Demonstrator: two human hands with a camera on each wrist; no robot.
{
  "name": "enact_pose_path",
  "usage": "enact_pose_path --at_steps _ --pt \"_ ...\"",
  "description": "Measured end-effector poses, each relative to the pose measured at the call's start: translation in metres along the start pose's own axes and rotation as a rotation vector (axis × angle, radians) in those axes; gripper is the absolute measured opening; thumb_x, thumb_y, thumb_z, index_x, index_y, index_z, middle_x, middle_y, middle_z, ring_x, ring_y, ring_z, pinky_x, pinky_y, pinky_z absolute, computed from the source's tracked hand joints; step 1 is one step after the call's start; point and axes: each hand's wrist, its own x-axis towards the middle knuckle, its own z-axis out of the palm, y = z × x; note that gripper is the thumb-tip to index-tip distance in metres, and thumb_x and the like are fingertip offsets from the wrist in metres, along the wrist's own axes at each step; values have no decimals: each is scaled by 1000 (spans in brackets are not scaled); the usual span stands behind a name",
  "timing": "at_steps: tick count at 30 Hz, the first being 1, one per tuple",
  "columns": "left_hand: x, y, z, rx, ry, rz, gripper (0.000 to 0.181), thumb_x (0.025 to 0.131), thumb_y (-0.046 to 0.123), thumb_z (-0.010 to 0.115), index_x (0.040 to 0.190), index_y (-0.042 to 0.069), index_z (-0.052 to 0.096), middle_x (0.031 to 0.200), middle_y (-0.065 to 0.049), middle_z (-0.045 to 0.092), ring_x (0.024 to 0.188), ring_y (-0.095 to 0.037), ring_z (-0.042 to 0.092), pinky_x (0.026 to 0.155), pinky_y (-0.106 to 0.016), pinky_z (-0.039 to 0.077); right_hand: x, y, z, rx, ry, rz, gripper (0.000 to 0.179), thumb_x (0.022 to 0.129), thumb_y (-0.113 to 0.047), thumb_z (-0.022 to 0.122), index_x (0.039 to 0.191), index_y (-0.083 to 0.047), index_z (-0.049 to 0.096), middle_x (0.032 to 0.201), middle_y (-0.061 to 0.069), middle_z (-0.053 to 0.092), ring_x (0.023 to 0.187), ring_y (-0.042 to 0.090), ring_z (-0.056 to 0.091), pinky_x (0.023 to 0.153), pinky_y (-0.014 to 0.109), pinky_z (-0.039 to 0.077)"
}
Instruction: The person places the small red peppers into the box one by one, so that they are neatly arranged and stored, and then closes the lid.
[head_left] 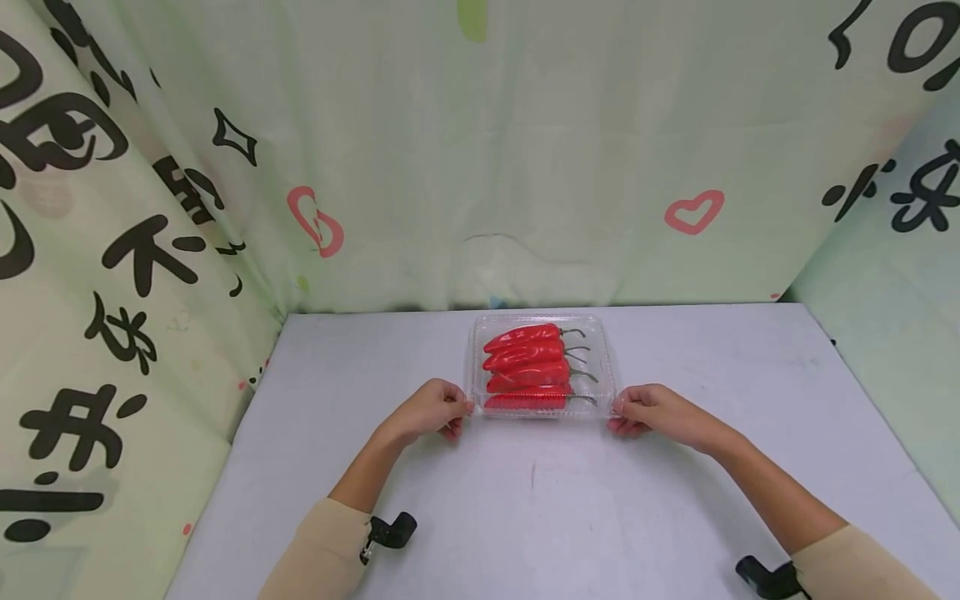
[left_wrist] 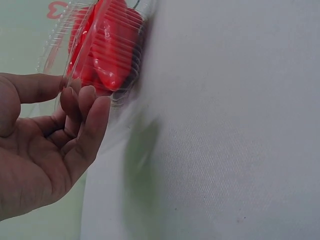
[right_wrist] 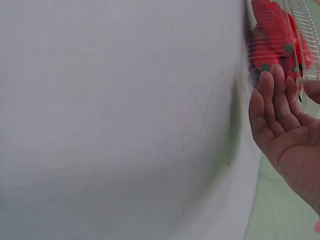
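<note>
A clear plastic box (head_left: 603, 358) with ridged walls sits at the back of the table, holding several red chili peppers (head_left: 528, 354) laid side by side, their green stems pointing right. At its front left corner, my left hand (head_left: 435, 410) pinches the rim between thumb and fingertips; the left wrist view shows this hand (left_wrist: 55, 135) from the palm side. My right hand (head_left: 652, 412) pinches the rim at the front right corner. In the right wrist view its fingers (right_wrist: 280, 107) lie along the box's edge, and the thumb is partly cut off by the frame.
A white cloth covers the table (head_left: 540, 508). Behind it and at both sides hangs a pale green curtain (head_left: 495, 167) printed with black characters and pink hearts. Each forearm wears a black camera mount (head_left: 393, 531) near its beige sleeve.
</note>
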Motion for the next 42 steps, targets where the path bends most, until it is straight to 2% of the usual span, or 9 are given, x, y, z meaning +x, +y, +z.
enact_pose_path --at_steps 14,22,29,42 --pt "4 -1 1 -5 27 -10 22 100 10 65 89 -9 64 64 -5 59 56 -15 58 59 -27 61 3 2 2 43 11 6 29 108 -20 54 109 8 64 103 18 74 93 22 72 84 26 62" --pt "4 -1 3 -12 32 -9 24 100 11 65 87 -9 65 63 -4 58 55 -15 57 57 -26 59 5 5 2 5 37 -13 28 107 -18 55 105 9 62 92 9 69 85 16 67 80 25 62" --pt "4 0 4 -6 31 -9 25 100 11 65 86 -9 64 61 -4 58 54 -14 57 57 -26 59 4 6 -1 -54 33 -60 24 107 -17 57 99 6 60 90 10 68 83 13 66 80 27 62" --pt "2 2 4 3 32 2 25 100 13 64 90 -10 66 62 -4 59 54 -15 57 57 -27 59 6 9 -1 11 16 -32 30 108 -17 52 105 11 58 89 9 64 84 14 63 80 24 59"
